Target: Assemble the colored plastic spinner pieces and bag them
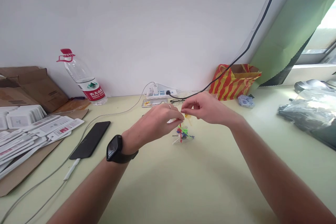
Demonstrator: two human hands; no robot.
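Both hands meet above the middle of the table (168, 182). My left hand (159, 120), with a black watch (114, 148) on its wrist, has thumb and fingers pinched together; what lies between them is too small to name. Level with it, my right hand (207, 108) is also closed in a pinch, its fingertips close to the left ones. Something small and yellow (188, 116) shows just under the right fingers, though I cannot tell if they hold it. Below the hands is a little cluster of thin plastic pieces (184, 133) in red, green, blue and white.
A black phone (90, 140) on a white cable lies left, beside stacked white packages (34, 134) and a cardboard box (34, 85). Against the wall stand a water bottle (85, 80), a power strip (162, 92) and a striped bag (225, 82). Plastic-wrapped items (309, 106) lie right.
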